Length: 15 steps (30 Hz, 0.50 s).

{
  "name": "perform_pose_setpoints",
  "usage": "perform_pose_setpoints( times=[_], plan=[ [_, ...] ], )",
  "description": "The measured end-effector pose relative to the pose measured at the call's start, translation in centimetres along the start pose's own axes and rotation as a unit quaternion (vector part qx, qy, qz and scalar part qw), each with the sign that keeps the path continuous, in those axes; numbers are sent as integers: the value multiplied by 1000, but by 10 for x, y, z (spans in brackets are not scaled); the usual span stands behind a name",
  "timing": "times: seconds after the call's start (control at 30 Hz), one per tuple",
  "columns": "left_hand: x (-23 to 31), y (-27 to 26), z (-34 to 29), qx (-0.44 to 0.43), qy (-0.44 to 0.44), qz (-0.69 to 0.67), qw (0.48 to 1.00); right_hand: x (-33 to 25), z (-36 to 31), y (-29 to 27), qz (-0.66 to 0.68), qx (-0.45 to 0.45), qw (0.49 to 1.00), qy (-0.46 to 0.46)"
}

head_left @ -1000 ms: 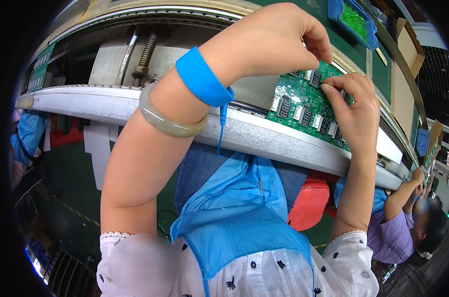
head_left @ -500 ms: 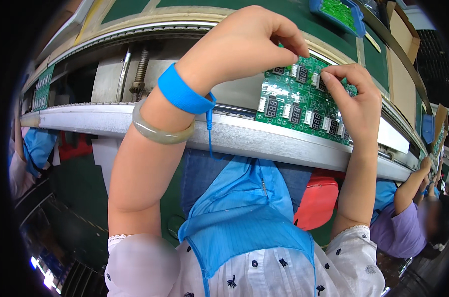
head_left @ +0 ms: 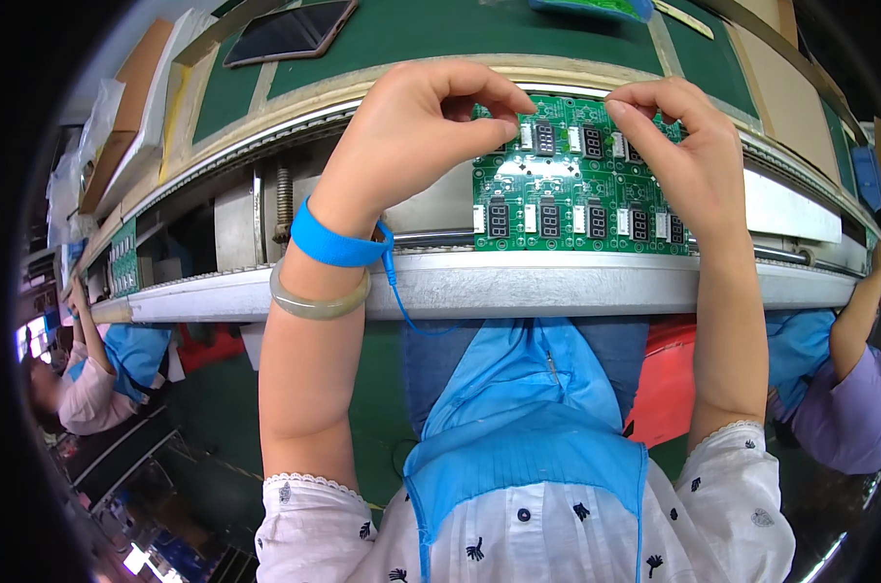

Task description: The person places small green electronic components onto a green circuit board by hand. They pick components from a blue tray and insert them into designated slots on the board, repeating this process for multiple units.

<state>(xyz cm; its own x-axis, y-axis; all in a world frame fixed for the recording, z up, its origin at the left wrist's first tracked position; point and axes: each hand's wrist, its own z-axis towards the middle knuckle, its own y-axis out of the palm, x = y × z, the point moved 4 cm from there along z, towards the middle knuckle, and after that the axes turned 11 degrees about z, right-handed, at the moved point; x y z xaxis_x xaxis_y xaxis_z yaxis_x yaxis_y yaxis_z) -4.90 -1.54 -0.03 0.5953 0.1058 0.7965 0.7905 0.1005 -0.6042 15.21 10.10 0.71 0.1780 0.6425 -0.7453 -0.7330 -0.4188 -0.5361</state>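
Observation:
A green circuit board panel [head_left: 533, 178] lies on the conveyor rails in front of me, with rows of black digit displays [head_left: 549, 220] and white connectors [head_left: 531, 218]. My left hand [head_left: 426, 131] is over the panel's far left part, thumb and forefinger curled close together near a connector. At the far right part, my right hand [head_left: 688, 146] has thumb and forefinger pressed together just above the board. Whatever either pinch holds, if anything, is too small to make out. A blue wrist strap [head_left: 333, 238] with a cord circles my left wrist.
The conveyor's metal front rail [head_left: 557, 282] runs between me and the board. Beyond the line lie a phone [head_left: 290, 31] and a blue tray [head_left: 596, 8] of green parts. Another board [head_left: 123, 260] sits far left. Co-workers sit at both sides.
My view has turned, so the board appears more level and further left. Both hands remain over the board's far row; the left fingertips are now nearer its left end.

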Motion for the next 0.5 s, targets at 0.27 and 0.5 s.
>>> perform_pose_setpoints(
  times=[0.27,0.5],
  plan=[
    [-2,7,2,5,-4,61,998,1,-1,-3,1,-11,1000,21],
    [1,9,0,21,9,78,997,-2,-2,-3,0,-14,1000,23]
  ],
)
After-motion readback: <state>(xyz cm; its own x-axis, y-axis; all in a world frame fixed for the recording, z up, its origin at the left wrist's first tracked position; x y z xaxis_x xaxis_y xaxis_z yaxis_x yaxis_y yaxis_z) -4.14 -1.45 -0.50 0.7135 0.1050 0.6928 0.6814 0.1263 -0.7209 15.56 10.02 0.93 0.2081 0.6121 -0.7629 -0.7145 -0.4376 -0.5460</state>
